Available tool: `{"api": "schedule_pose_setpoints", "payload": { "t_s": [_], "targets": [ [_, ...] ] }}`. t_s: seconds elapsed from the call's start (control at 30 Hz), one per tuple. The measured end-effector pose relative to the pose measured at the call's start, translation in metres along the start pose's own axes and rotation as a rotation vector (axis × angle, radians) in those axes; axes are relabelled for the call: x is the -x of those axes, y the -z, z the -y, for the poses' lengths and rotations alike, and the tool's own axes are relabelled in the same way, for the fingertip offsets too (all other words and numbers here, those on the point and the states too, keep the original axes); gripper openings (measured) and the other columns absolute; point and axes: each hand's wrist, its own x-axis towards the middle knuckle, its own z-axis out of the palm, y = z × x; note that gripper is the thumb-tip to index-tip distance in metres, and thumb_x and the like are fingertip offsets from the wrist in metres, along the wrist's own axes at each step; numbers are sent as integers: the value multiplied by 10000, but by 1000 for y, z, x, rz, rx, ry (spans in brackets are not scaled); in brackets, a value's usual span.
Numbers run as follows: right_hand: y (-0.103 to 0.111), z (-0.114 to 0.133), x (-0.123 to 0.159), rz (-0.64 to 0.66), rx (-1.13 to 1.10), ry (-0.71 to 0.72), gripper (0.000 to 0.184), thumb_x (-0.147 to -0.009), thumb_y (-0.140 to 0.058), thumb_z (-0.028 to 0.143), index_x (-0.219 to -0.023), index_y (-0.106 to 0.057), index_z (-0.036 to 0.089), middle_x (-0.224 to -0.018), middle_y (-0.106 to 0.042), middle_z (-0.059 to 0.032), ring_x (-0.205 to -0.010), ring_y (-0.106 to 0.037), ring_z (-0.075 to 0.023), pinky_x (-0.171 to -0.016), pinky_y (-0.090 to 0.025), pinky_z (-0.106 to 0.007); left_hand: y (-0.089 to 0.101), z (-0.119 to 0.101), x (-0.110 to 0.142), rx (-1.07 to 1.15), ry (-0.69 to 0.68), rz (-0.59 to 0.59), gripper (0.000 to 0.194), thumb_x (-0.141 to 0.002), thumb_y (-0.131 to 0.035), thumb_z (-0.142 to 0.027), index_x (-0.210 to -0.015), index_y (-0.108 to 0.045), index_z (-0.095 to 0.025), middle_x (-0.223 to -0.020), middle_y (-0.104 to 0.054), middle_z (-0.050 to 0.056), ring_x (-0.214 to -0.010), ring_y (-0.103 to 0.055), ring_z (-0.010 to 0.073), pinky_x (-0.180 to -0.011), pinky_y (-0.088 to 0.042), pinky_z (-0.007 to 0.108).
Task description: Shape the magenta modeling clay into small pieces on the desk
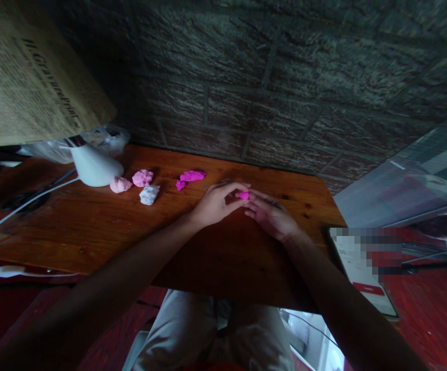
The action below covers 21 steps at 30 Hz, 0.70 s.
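Note:
Between the fingertips of both hands is a small bright pink lump of modelling clay. My left hand pinches it from the left with thumb and fingers. My right hand meets it from the right, its fingertips touching the lump and its other fingers loosely curled. Both hands are just above the wooden table. Left of them lies a magenta piece of clay with a smaller bit beside it. Farther left sit a white clay lump and two pale pink lumps, one pink lump behind the white one.
A lamp with a white base and a newsprint-patterned shade stands at the left, its cable crossing the table. Dark scissors lie near it. A tablet or phone rests at the right edge. A brick-patterned wall rises behind.

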Motion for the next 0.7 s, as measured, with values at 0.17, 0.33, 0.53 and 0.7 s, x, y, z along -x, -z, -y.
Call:
{"api": "schedule_pose_setpoints", "payload": {
  "t_s": [0.17, 0.33, 0.53, 0.7],
  "targets": [
    [-3, 2, 2, -15, -3, 9, 428, -710, -870, 530, -1068, -779, 314, -1214, -783, -49, -1135, -697, -228, -912, -555, -357, 1, 0, 0, 10, -28, -19, 164, -887, -768, -226, -1032, -705, -184, -1156, -787, 121, -1040, -756, 211, -883, -613, 341],
    [-8, 3, 1, -21, -22, 37, 345, -700, -891, 489, -978, -815, 300, -1113, -809, -38, -1036, -720, -196, -900, -555, -330, 2, -3, 0, -17, -66, 4, 189, -890, -772, -251, -1061, -721, -188, -1157, -788, 125, -1060, -753, 215, -921, -613, 355],
    [8, 4, 5, -48, 388, 271, 296, -835, -787, 435, -1062, -804, 245, -1070, -817, -50, -1008, -751, -228, -979, -565, -408, 11, 0, -2, -48, -53, 48, 413, -826, -838, -360, -1174, -714, -176, -1193, -778, 132, -983, -756, 206, -831, -620, 319],
    [19, -3, 7, -59, 1086, 495, 253, -966, -640, 287, -1161, -779, 206, -1179, -789, -115, -1140, -729, -290, -1051, -555, -479, 24, 12, -5, -38, 102, -118, 374, -987, -595, -504, -1102, -742, -181, -1144, -795, 117, -1030, -755, 212, -829, -612, 310]
  ]
}}
